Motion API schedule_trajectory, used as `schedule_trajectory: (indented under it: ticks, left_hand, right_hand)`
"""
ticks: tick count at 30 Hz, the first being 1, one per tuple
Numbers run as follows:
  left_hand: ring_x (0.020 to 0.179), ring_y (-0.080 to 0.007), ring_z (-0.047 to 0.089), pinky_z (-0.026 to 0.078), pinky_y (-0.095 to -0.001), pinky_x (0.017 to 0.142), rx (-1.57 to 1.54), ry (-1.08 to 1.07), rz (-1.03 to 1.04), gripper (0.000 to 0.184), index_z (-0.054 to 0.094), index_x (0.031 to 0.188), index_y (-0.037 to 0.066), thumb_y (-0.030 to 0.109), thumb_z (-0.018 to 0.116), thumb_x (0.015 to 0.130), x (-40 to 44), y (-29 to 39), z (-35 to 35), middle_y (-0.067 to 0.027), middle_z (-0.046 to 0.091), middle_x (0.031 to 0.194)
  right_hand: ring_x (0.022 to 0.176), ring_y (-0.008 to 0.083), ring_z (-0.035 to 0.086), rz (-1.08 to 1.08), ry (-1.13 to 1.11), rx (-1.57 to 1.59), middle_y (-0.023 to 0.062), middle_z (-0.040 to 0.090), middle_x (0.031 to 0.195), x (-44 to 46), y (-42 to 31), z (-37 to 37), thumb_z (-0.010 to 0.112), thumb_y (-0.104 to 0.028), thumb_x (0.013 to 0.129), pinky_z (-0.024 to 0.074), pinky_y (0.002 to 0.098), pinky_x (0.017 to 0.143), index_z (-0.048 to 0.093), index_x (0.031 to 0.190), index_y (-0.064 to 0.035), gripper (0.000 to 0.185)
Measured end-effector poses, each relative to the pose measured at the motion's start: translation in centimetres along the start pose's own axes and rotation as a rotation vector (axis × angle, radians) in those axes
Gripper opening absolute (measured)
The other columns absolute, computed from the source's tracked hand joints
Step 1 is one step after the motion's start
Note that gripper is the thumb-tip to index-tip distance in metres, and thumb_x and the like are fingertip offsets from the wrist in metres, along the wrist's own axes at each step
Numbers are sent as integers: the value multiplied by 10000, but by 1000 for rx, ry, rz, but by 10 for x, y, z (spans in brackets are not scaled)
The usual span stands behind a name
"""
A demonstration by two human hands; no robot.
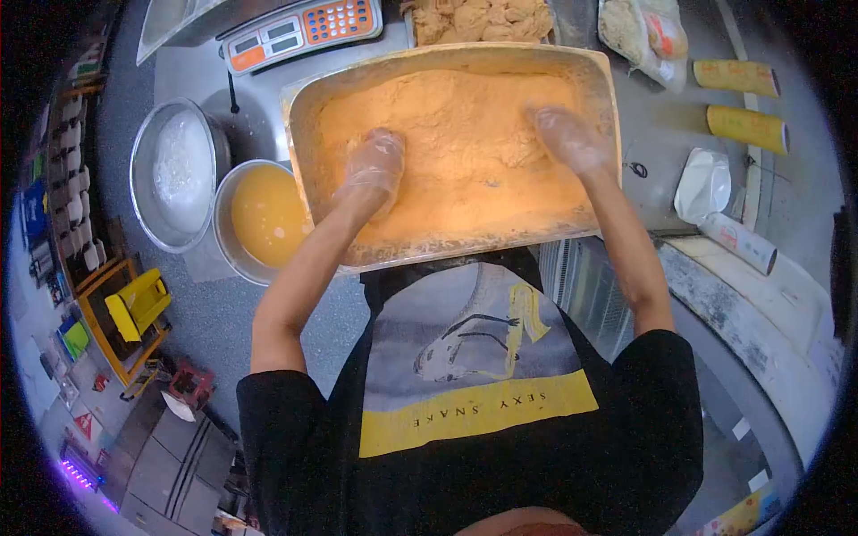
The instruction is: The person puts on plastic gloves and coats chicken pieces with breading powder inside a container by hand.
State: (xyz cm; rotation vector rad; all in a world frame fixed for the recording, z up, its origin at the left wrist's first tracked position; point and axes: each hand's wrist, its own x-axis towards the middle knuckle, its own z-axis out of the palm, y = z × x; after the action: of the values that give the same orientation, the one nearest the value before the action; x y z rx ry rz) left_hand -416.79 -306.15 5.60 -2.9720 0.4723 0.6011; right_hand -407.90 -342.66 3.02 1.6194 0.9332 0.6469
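Both my hands wear clear plastic gloves and are in a large, deep rectangular tub (500,243) of loose orange powder (438,192). My left hand (375,159) is at the tub's left side, its fingers curled down into the powder; whatever they close on is hidden. Near the right wall, my right hand (570,138) lies over the powder, slightly blurred, with fingers stretched out toward the middle. Between the hands the powder is heaped and lumpy, and any pieces under it are covered.
Left of the tub stand a metal bowl of orange liquid (264,214) and a bowl with white contents (179,170). Behind are a digital scale (299,34) and a tray of orange-coated pieces (483,20). Bagged food (643,40) and yellow rolls (746,128) lie at right.
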Motion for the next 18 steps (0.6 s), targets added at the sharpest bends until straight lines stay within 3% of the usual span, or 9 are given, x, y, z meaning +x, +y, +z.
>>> schedule_trajectory:
  ticks: [1,2,4,5,7,9,10,16,18]
  left_hand:
    - [1084,-269,618,525,-324,881,7,3,11,270,566,1120,-20,29,493,864,0,-1,-3,-156,645,1050]
    - [1087,-266,617,524,-324,883,-89,-9,13,285,564,1130,-16,35,509,856,0,-5,-5,-158,646,1045]
    - [1091,-264,617,523,-325,886,-183,-26,22,300,563,1141,-12,41,526,847,-6,-17,6,-160,646,1041]
    - [1049,-291,620,523,-350,867,62,101,98,274,571,1107,-2,37,534,838,-8,-27,26,-170,642,1019]
    - [1007,-319,623,523,-376,848,304,224,178,249,579,1074,9,33,542,829,-23,-30,24,-179,639,998]
    - [895,-387,605,506,-444,782,-786,245,-56,167,583,980,17,53,538,823,-46,-30,-26,-210,618,943]
    - [895,-387,605,506,-444,782,-796,248,-65,167,583,980,17,53,538,823,-52,-28,-32,-210,618,943]
    - [834,-433,586,481,-494,752,-822,268,-183,128,581,896,0,77,525,810,-61,-21,-41,-246,601,873]
    - [873,-420,598,484,-484,766,-733,262,-188,155,599,922,2,104,542,821,-57,-17,-20,-247,610,875]
  right_hand:
    - [785,214,607,-193,167,-559,85,582,775,-1,-5,-2,472,-249,955,497,325,688,587,1003,-60,227]
    - [755,199,592,-95,54,218,57,560,754,10,9,-19,459,-234,958,494,321,675,578,995,-64,211]
    - [726,183,577,28,-68,995,30,538,732,3,-8,-12,447,-219,962,492,317,662,569,988,-68,196]
    - [804,178,550,-194,-68,262,44,514,864,-14,-54,24,416,-209,986,475,308,737,469,1142,-24,247]
    - [883,173,523,-399,-69,-471,59,490,996,-22,-55,29,385,-198,1009,458,300,811,368,1296,19,360]
    - [923,168,498,-469,213,-957,85,464,1056,-5,34,-10,401,-214,1012,449,301,814,372,1271,24,353]
    - [923,168,498,-473,225,-962,85,464,1056,-3,44,-14,401,-214,1012,449,301,814,372,1271,24,353]
    - [753,150,574,-340,335,-492,12,546,824,21,6,-32,459,-102,922,505,297,689,491,1043,-58,133]
    - [697,153,573,-174,-215,833,28,571,784,27,-2,-72,465,-112,923,507,288,678,519,935,-69,70]
